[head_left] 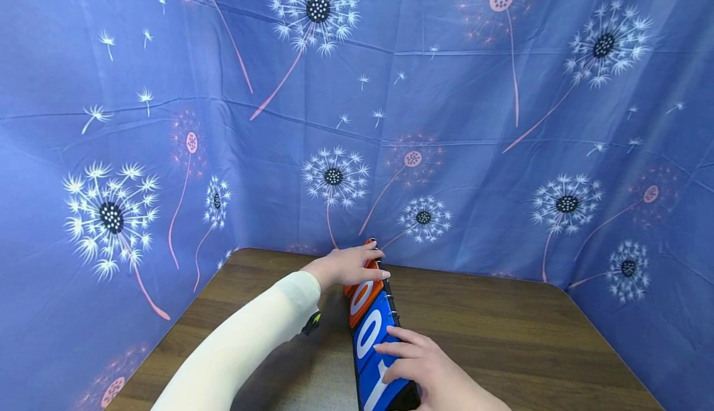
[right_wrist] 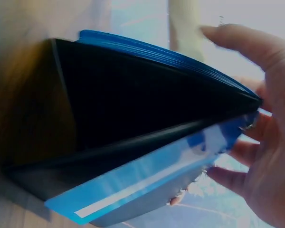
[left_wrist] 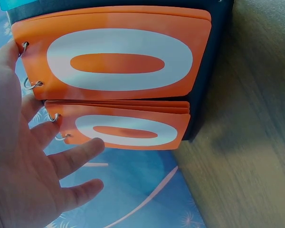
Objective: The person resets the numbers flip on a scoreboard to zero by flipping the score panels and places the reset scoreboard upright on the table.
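Note:
A flip scoreboard (head_left: 381, 309) stands like a tent on the table, its spine running away from me. Orange cards marked 0 (left_wrist: 119, 83) hang from metal rings at its far part, and blue cards (head_left: 365, 361) hang nearer. My left hand (head_left: 348, 266) reaches across the far end, fingers extended and spread beside the rings. At the near end, my right hand (head_left: 426, 364) lies over the spine with its fingers apart. The right wrist view shows the black, hollow triangular end of the scoreboard (right_wrist: 147, 99), with that hand (right_wrist: 275, 123) along the ridge.
The scoreboard rests on a brown wooden table (head_left: 491, 330). Blue cloth (head_left: 268, 169) with a dandelion print hangs behind it and along both sides. A small black and yellow device (head_left: 312, 323) sits at the left wrist, by the cream sleeve (head_left: 251, 343).

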`<control>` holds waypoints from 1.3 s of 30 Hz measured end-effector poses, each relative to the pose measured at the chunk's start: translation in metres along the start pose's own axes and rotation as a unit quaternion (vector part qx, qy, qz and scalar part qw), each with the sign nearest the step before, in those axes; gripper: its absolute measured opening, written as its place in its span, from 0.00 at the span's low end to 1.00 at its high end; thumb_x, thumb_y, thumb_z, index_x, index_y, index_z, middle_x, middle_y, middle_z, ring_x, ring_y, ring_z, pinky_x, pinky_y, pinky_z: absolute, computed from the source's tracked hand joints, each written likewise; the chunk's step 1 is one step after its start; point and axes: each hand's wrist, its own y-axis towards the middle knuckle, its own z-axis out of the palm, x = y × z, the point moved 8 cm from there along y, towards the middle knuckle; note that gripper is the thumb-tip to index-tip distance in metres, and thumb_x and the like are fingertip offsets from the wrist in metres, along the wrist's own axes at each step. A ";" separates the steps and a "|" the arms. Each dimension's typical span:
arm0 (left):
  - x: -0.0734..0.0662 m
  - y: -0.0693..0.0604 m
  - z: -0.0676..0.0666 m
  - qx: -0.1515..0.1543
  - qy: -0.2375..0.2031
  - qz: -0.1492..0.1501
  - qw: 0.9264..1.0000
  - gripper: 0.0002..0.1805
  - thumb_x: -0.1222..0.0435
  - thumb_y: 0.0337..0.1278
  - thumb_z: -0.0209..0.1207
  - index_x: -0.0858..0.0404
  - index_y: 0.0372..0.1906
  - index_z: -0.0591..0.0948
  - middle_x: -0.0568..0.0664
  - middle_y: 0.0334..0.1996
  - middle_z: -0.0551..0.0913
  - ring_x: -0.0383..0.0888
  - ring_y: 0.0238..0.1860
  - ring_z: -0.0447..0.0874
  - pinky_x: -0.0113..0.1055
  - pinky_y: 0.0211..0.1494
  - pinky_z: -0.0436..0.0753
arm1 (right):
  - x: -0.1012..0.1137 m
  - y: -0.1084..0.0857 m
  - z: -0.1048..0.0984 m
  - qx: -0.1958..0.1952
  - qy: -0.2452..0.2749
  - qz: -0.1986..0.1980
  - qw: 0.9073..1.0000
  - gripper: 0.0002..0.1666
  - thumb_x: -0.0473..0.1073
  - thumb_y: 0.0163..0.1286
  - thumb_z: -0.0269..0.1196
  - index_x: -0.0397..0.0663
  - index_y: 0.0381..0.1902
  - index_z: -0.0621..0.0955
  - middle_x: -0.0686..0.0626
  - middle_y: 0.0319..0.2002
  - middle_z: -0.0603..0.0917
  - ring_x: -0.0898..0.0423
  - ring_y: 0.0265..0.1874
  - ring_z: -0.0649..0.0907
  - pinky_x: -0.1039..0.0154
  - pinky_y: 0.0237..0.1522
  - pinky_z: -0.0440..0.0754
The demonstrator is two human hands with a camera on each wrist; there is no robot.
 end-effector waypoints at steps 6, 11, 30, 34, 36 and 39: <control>0.000 0.000 0.001 0.001 -0.004 -0.001 1.000 0.42 0.24 0.62 0.44 0.35 0.78 0.64 0.38 0.84 0.52 0.51 0.82 0.59 0.73 0.78 0.54 | -0.010 -0.009 -0.027 -0.053 0.148 0.025 0.987 0.28 0.42 0.60 0.77 0.58 0.58 0.82 0.48 0.64 0.84 0.52 0.70 0.77 0.56 0.61 0.83; 0.000 0.001 0.002 0.001 -0.009 0.001 1.000 0.42 0.24 0.62 0.44 0.35 0.78 0.65 0.38 0.84 0.52 0.51 0.82 0.58 0.73 0.78 0.54 | -0.032 -0.021 -0.046 -0.105 0.127 0.073 0.984 0.33 0.40 0.53 0.81 0.59 0.58 0.83 0.53 0.59 0.86 0.58 0.65 0.81 0.63 0.61 0.81; 0.001 0.000 0.001 -0.006 -0.020 0.001 1.000 0.42 0.24 0.62 0.45 0.35 0.78 0.65 0.39 0.84 0.52 0.52 0.82 0.59 0.73 0.77 0.55 | -0.084 -0.041 0.008 0.167 0.211 0.219 0.938 0.37 0.53 0.59 0.78 0.64 0.64 0.75 0.60 0.59 0.84 0.59 0.61 0.82 0.61 0.60 0.82; 0.001 0.000 0.001 -0.002 -0.017 0.001 1.000 0.42 0.24 0.62 0.44 0.35 0.78 0.65 0.39 0.84 0.52 0.51 0.82 0.58 0.73 0.78 0.54 | -0.083 -0.039 0.013 0.162 0.208 0.207 0.942 0.36 0.53 0.57 0.79 0.66 0.61 0.75 0.62 0.55 0.85 0.64 0.58 0.83 0.61 0.58 0.83; 0.000 -0.001 0.001 -0.001 -0.016 0.001 1.000 0.42 0.24 0.62 0.44 0.36 0.78 0.65 0.39 0.84 0.51 0.51 0.83 0.57 0.73 0.78 0.54 | -0.083 -0.039 0.015 0.159 0.208 0.206 0.943 0.37 0.52 0.56 0.79 0.66 0.61 0.75 0.61 0.54 0.86 0.65 0.56 0.84 0.62 0.57 0.84; 0.001 -0.001 0.001 -0.002 -0.017 0.001 1.000 0.42 0.24 0.62 0.44 0.35 0.78 0.65 0.39 0.84 0.52 0.51 0.83 0.57 0.73 0.77 0.55 | -0.084 -0.039 0.015 0.160 0.216 0.208 0.940 0.37 0.51 0.56 0.79 0.64 0.61 0.75 0.60 0.54 0.86 0.66 0.55 0.84 0.62 0.56 0.84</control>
